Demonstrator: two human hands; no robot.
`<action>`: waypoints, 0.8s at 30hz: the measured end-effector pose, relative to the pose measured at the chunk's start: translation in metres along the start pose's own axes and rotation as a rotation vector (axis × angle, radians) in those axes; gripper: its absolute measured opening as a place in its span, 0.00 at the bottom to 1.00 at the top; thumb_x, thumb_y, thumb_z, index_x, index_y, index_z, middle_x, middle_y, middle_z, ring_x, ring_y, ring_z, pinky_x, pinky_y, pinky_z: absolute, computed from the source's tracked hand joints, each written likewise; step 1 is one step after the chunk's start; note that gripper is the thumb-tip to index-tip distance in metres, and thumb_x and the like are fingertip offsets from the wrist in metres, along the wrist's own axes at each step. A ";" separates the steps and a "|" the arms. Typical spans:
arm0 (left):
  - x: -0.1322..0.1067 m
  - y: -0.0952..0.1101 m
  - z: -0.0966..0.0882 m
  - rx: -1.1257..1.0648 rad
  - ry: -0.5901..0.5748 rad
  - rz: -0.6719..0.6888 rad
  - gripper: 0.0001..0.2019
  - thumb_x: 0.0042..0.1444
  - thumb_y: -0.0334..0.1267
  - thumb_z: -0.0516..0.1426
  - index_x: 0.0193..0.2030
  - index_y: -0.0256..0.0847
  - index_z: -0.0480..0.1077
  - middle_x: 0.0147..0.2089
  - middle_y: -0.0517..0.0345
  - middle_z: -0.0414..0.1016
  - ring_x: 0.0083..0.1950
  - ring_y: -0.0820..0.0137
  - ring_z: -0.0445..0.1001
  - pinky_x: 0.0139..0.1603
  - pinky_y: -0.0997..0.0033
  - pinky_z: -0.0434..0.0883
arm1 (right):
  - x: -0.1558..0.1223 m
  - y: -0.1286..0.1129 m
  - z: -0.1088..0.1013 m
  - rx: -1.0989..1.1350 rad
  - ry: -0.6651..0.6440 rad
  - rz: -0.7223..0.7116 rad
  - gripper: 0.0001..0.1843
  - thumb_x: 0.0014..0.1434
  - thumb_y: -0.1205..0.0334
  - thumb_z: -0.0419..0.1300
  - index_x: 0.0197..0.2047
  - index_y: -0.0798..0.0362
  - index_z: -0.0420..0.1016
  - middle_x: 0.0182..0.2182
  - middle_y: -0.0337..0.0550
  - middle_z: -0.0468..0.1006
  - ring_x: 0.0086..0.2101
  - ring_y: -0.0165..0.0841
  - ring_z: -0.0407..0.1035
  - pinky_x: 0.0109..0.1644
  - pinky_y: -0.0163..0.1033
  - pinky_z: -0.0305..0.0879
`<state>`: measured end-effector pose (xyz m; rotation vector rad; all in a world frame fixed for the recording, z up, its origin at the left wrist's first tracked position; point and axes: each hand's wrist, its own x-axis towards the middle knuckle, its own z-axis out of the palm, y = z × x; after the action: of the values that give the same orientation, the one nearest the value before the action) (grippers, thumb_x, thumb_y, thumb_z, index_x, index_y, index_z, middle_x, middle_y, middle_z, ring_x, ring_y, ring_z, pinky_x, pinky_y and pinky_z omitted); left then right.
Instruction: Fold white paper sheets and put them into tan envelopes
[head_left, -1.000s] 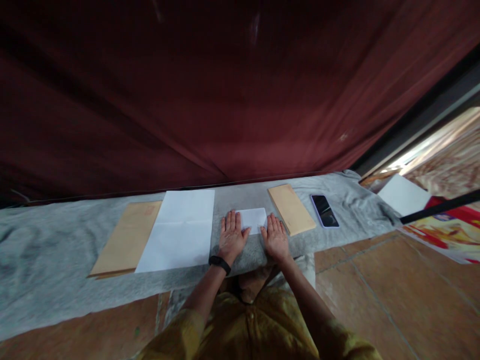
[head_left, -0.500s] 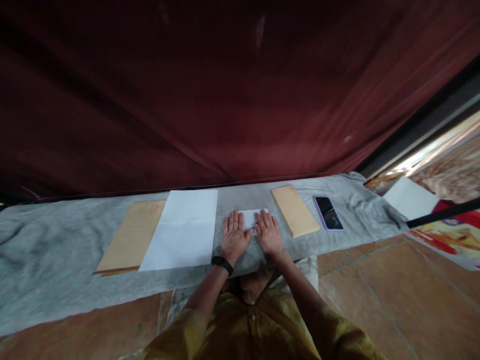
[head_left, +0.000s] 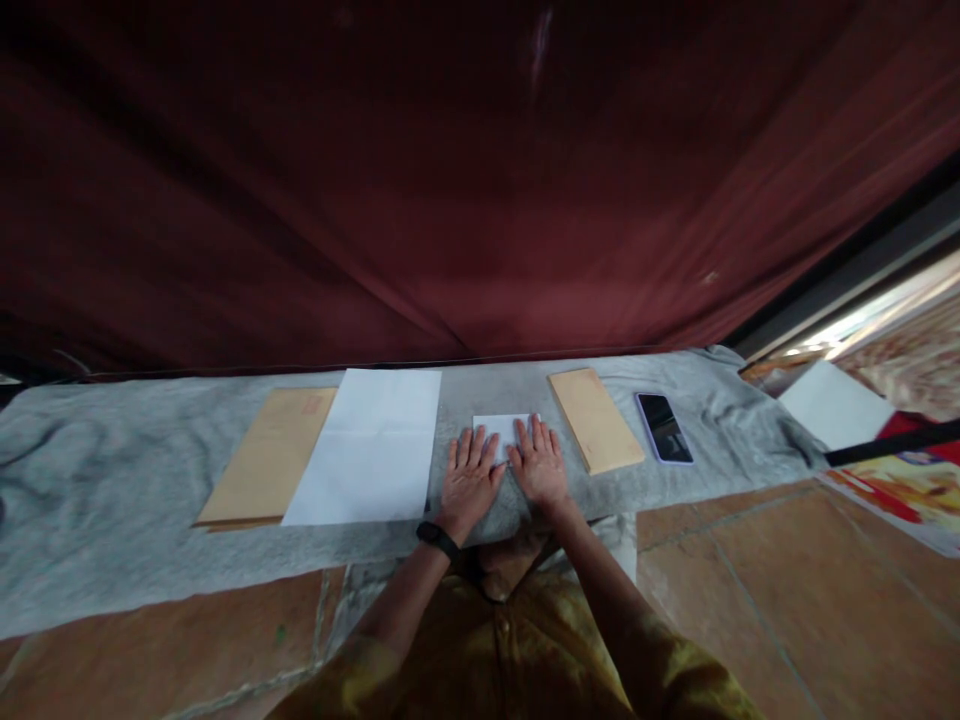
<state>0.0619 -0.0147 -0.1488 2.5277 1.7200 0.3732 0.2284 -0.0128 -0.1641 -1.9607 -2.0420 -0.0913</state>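
Note:
A small folded piece of white paper (head_left: 501,428) lies on the grey cloth in front of me. My left hand (head_left: 470,478) rests flat over its left side, fingers spread and a dark band on the wrist. On the right part of the paper lies my right hand (head_left: 538,468), palm down with fingers stretched out. Between the hands the paper's middle and far edge show; the rest is hidden under them. Left of my hands are large white sheets (head_left: 367,450), partly over brown envelopes (head_left: 266,455). Another brown envelope stack (head_left: 598,422) lies to the right.
A phone (head_left: 664,428) lies on the grey cloth (head_left: 97,490) at the right. Behind the long narrow surface hangs a dark red curtain (head_left: 480,200). Beyond the right end are a white sheet (head_left: 834,403) and a colourful printed sheet (head_left: 911,490) beside a dark bar. Tiled floor is below.
My left hand has slid slightly down and its fingers have shifted, showing more of the folded paper's upper left corner. My right hand stays nearly in place. The view has tilted slightly.

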 end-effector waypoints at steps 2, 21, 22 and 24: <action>-0.008 0.000 -0.002 -0.006 -0.011 0.019 0.28 0.69 0.49 0.48 0.74 0.49 0.55 0.77 0.55 0.52 0.78 0.55 0.47 0.75 0.44 0.48 | 0.000 0.000 0.000 0.002 0.007 0.000 0.32 0.72 0.51 0.50 0.74 0.54 0.55 0.73 0.59 0.51 0.70 0.48 0.50 0.71 0.56 0.47; -0.049 0.009 -0.016 0.057 -0.022 0.052 0.31 0.69 0.51 0.47 0.73 0.35 0.55 0.76 0.45 0.52 0.78 0.58 0.48 0.76 0.47 0.51 | -0.001 0.002 -0.005 0.047 -0.016 -0.014 0.41 0.67 0.40 0.54 0.74 0.55 0.55 0.73 0.62 0.47 0.71 0.50 0.47 0.71 0.57 0.45; -0.050 0.009 -0.016 0.057 -0.023 0.053 0.32 0.69 0.50 0.47 0.73 0.34 0.55 0.76 0.45 0.52 0.78 0.58 0.48 0.76 0.48 0.50 | -0.002 0.003 -0.005 0.048 -0.021 -0.018 0.42 0.67 0.39 0.55 0.74 0.55 0.54 0.73 0.62 0.47 0.71 0.50 0.46 0.71 0.57 0.45; -0.051 0.008 -0.016 0.057 -0.023 0.056 0.33 0.69 0.50 0.47 0.74 0.32 0.53 0.76 0.44 0.53 0.78 0.59 0.47 0.76 0.47 0.50 | -0.002 0.004 -0.004 0.052 -0.037 -0.026 0.44 0.66 0.37 0.56 0.74 0.55 0.54 0.74 0.62 0.45 0.71 0.51 0.46 0.71 0.58 0.44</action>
<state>0.0476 -0.0664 -0.1404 2.6140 1.6789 0.3017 0.2330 -0.0158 -0.1610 -1.9191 -2.0716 -0.0072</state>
